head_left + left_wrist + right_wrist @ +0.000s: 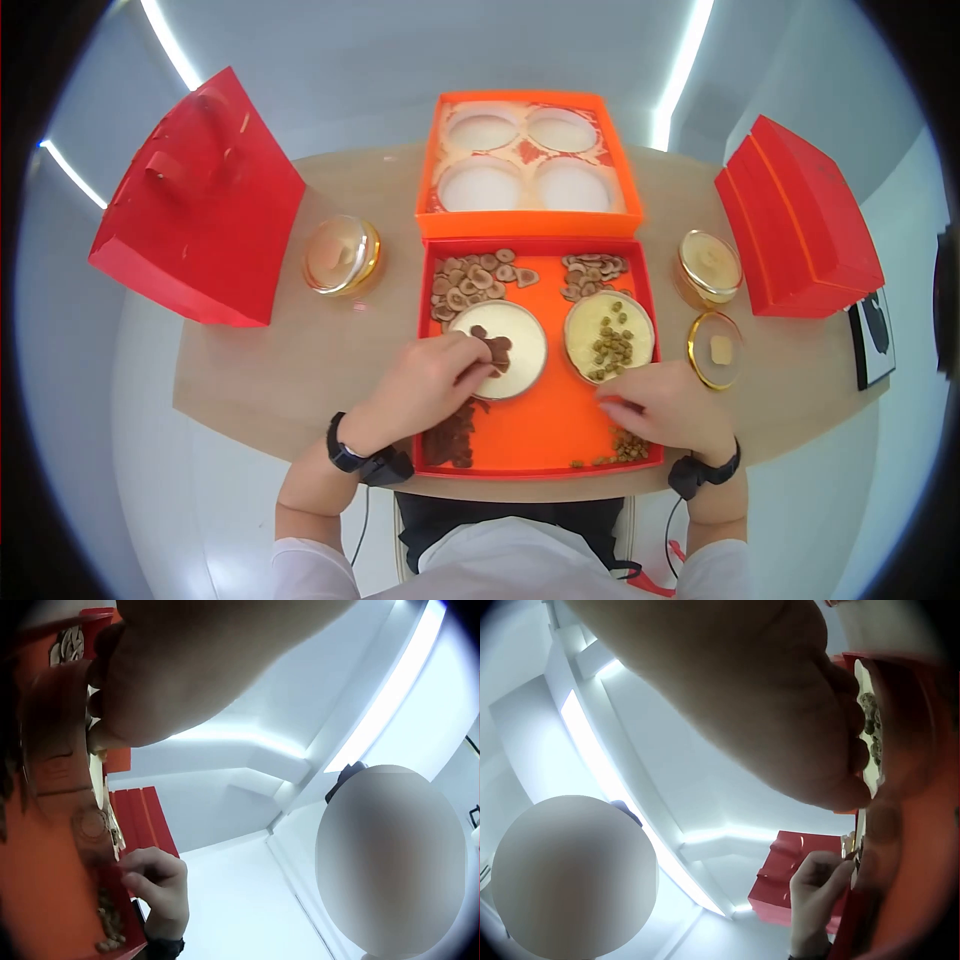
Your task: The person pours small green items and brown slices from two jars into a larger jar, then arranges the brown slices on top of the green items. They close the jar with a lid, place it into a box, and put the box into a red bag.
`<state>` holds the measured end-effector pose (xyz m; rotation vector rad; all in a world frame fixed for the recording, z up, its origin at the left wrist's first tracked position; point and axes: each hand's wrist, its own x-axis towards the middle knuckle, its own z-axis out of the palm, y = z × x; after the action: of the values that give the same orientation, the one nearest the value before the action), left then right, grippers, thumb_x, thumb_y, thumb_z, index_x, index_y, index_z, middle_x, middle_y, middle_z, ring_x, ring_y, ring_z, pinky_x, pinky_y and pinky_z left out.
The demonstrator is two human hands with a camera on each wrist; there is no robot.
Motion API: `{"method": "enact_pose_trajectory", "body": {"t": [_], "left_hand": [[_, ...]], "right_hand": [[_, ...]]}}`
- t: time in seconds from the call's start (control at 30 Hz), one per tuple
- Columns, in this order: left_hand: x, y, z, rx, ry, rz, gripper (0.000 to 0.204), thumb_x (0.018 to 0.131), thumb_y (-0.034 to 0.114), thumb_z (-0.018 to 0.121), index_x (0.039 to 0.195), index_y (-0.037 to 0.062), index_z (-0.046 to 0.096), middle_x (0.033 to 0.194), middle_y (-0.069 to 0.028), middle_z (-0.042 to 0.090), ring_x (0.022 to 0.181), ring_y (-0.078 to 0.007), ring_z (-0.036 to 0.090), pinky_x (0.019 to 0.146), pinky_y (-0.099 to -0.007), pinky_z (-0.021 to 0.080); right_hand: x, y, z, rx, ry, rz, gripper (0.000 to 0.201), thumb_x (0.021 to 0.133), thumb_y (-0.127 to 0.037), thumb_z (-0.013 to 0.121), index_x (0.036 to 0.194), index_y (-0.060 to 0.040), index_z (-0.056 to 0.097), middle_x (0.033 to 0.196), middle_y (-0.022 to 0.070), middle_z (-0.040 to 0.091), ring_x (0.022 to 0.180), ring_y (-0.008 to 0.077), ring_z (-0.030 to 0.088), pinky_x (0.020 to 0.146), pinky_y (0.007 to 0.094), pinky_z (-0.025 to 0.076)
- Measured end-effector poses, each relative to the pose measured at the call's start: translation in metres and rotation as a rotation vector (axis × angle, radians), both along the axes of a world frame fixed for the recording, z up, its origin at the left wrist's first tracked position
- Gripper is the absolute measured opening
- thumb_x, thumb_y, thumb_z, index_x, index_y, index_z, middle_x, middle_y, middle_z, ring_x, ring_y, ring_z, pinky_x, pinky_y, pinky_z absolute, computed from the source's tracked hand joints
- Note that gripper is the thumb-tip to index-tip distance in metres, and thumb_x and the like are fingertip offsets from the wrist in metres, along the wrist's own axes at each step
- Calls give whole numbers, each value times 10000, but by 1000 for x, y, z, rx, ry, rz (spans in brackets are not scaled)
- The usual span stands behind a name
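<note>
My left hand [430,380] pinches a dark brown dried piece [849,856] over a round cream-coloured dish [523,335], where more dark brown pieces [499,350] lie. On the right, my right hand [675,405] is at the lower rim of a second cream dish [575,335] bearing several small green-brown dried buds [612,345]. Its fingertips are bent near the thumb; I cannot tell whether they hold a bud. Both dishes sit in a red-rimmed box [540,430] with an orange floor. Dark brown pieces [452,437] fill its lower left corner, more buds [630,447] its lower right.
Light brown dried slices [468,280] lie in the box's upper left corner, others [595,272] upper right. An orange box with round recesses [532,150] adjoins behind. Lidded jars [342,255] [708,265], a gold-rimmed lid [714,350], a red bag [205,215] and a red box [800,225] flank them.
</note>
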<state>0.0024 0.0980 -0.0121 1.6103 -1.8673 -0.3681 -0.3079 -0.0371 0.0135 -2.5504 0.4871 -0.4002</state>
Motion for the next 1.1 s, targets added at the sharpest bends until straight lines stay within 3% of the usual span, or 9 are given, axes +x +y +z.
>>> {"method": "enact_pose_trajectory", "body": {"t": [0.2, 0.33, 0.43, 0.53, 0.7, 0.8, 0.9, 1.0, 1.1], "left_hand": [[-5, 0, 7, 75, 41, 60, 134, 946, 82, 819, 1056, 44, 754, 918, -106, 736, 753, -257, 716, 693, -366, 586], [-5, -1, 8, 52, 40, 28, 152, 940, 94, 832, 1062, 35, 761, 925, -102, 746, 724, -242, 709, 669, -348, 582], [-7, 0, 14, 128, 50, 58, 131, 960, 164, 812, 1053, 85, 766, 959, -93, 764, 768, -295, 747, 699, -384, 607], [-8, 3, 26, 140, 47, 13, 127, 919, 87, 847, 1015, 39, 779, 849, -94, 743, 713, -243, 736, 657, -333, 589], [2, 10, 24, 259, -36, -217, 125, 931, 151, 829, 1023, 70, 804, 809, -103, 764, 731, -270, 762, 675, -352, 601], [0, 15, 19, 336, -186, -279, 134, 959, 205, 796, 1035, 97, 818, 828, -108, 781, 737, -281, 763, 685, -376, 608], [-6, 17, 18, 360, -343, -273, 138, 974, 229, 775, 1049, 122, 821, 834, -95, 785, 739, -284, 762, 682, -393, 609], [-9, 18, 17, 356, -439, -274, 131, 966, 225, 774, 1047, 128, 810, 820, -76, 780, 727, -280, 760, 669, -399, 604], [-7, 20, 9, 326, -469, -286, 122, 953, 210, 774, 1028, 115, 788, 798, -71, 767, 711, -273, 756, 657, -399, 599]], "right_hand": [[-3, 0, 1, 62, 259, 243, 151, 924, -209, 791, 1046, -121, 794, 903, 66, 777, 839, 271, 755, 719, 394, 600], [-2, 4, -10, 91, 274, 380, 161, 936, -211, 775, 1082, -148, 799, 874, 47, 738, 805, 264, 740, 689, 396, 591], [4, 9, -14, 80, 284, 440, 166, 947, -213, 760, 1101, -167, 799, 865, 39, 694, 777, 255, 723, 660, 384, 585], [7, 13, -14, 50, 334, 449, 150, 959, -212, 738, 1092, -165, 791, 881, 45, 666, 786, 256, 724, 656, 385, 592], [5, 10, -17, 75, 320, 441, 129, 972, -207, 709, 1060, -142, 777, 916, 58, 681, 806, 269, 742, 678, 395, 610], [3, 5, -10, 80, 94, 305, 122, 959, -189, 733, 1055, -125, 772, 919, 61, 689, 776, 272, 732, 665, 389, 597], [2, 1, 4, 26, -30, -77, 142, 951, -170, 754, 1077, -104, 767, 933, 65, 699, 763, 272, 725, 656, 395, 581], [0, -8, 1, -135, -56, -295, 180, 938, -157, 782, 1106, -92, 765, 926, 68, 698, 761, 269, 724, 645, 397, 566], [-4, -15, -9, -247, -1, -331, 188, 933, -158, 791, 1107, -88, 768, 906, 67, 695, 756, 265, 722, 639, 388, 557]]}}
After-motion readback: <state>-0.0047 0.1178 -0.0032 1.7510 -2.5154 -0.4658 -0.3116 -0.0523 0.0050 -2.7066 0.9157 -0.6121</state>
